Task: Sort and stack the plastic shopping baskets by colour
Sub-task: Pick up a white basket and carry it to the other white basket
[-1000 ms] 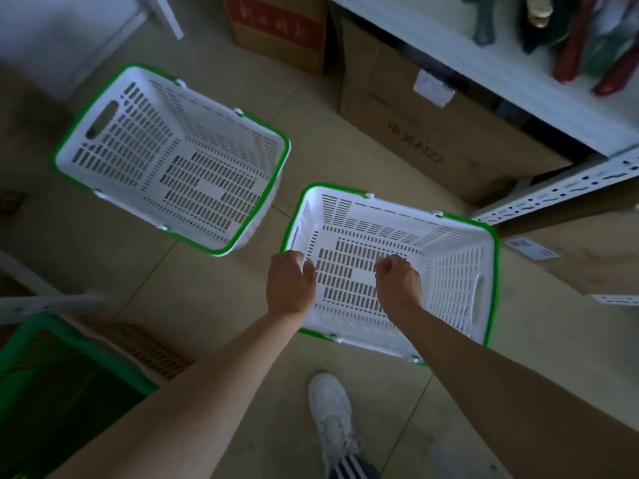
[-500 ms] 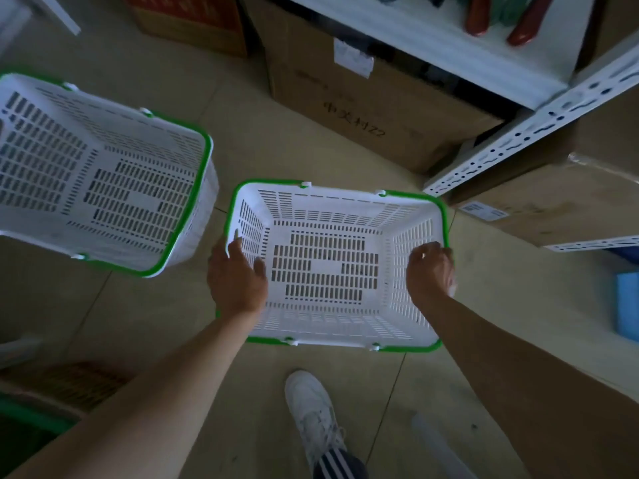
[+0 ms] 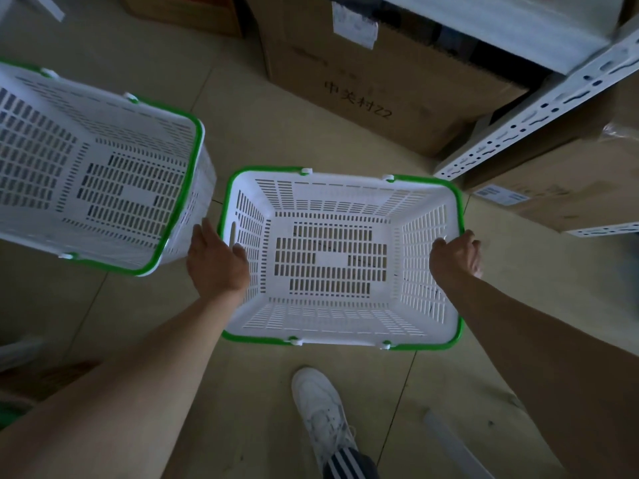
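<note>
Cardboard box (image 3: 373,81) behind held basket (image 3: 340,257) reads "中关村22".

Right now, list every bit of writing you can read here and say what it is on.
"中关村22": printed on the side of the big cardboard box.
White sticker on that box: too blurred to read.
White label on the right-hand carton: too small to read.
Baskets: no writing visible.

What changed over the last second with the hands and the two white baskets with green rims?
Both hands left the near long rim of the right basket and went to its short ends: left hand at the left end by the handle slot, right hand gripping the right rim. The basket turned square to the person. The left basket seems unmoved.
</note>
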The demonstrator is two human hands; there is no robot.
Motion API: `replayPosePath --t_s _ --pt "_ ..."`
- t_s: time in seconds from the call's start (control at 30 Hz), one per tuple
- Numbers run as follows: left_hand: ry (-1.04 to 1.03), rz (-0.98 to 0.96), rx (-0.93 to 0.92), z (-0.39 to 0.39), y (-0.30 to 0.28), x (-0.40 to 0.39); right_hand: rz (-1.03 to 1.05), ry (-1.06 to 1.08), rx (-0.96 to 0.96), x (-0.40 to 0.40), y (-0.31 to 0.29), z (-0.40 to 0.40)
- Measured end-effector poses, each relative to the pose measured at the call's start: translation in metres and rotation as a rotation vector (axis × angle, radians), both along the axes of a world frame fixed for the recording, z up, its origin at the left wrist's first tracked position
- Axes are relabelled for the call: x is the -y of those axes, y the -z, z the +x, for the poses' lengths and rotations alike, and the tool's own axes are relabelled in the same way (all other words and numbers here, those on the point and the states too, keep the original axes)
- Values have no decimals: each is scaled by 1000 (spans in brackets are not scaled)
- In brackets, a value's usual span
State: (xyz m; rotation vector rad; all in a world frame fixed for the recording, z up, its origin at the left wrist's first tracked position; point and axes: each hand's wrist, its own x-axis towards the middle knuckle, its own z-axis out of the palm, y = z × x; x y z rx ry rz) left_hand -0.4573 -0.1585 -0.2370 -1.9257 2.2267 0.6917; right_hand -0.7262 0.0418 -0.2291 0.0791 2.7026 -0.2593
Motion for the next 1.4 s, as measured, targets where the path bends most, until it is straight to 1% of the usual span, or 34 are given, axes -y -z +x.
replayPosePath --t_s 0.2,0.4,0.57,0.77,1.03,1.4 --pt "-131 97 -20 -11 10 -1 3 57 20 -1 15 -10" --pt "-243 104 -25 -21 12 1 -1 106 10 -5 23 -11" --pt "-294 107 -39 -25 11 1 -20 172 -2 -2 24 -11" --pt "-343 128 -37 -19 4 -3 -47 137 -12 0 18 -15" --pt "-385 134 -34 -16 -32 -4 -66 89 -69 19 -11 -16" --pt "-413 97 -35 8 -88 -9 -52 -13 -183 35 -83 -9"
